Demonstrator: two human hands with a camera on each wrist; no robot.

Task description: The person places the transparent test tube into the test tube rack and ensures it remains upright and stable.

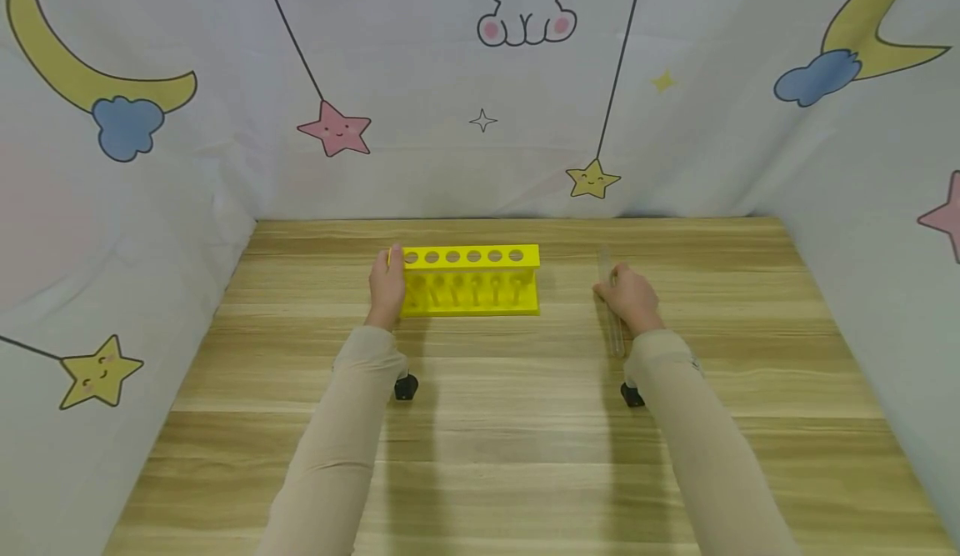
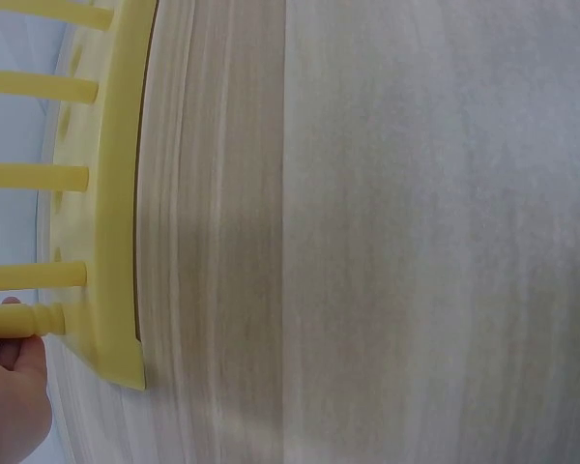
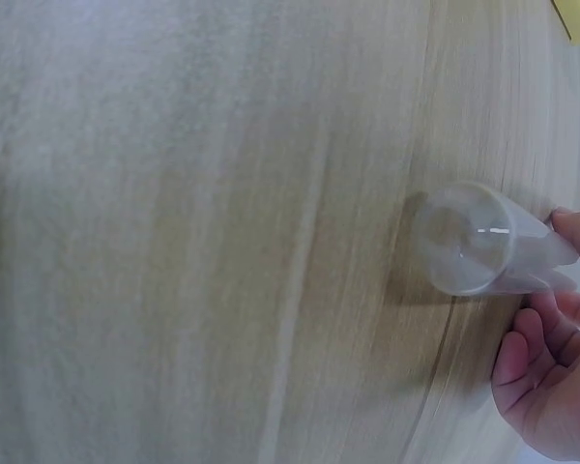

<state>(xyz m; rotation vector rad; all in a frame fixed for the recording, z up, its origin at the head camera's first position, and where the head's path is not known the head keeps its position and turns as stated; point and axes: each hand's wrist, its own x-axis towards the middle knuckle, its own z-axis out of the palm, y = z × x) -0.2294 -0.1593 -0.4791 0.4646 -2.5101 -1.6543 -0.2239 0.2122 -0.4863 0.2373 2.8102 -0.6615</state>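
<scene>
A yellow test tube rack (image 1: 487, 312) stands on the table, its top row of round holes holding no tubes. My left hand (image 1: 386, 291) grips its left end; in the left wrist view, the fingers (image 2: 34, 358) close round the end post of the rack (image 2: 116, 213). To the right of the rack, my right hand (image 1: 634, 296) pinches a clear test tube (image 1: 617, 341) between thumb and fingers. The right wrist view shows the rounded end of the tube (image 3: 467, 240) toward the camera, close over the wood, while the other fingers of the right hand (image 3: 559, 391) curl below it.
The wood-grain table (image 1: 517, 456) runs back to a white cloth (image 1: 420, 181) printed with stars, moons and a bunny, which also hangs at both sides. A black device (image 1: 406, 387) shows under the left wrist, another black device (image 1: 632, 395) under the right.
</scene>
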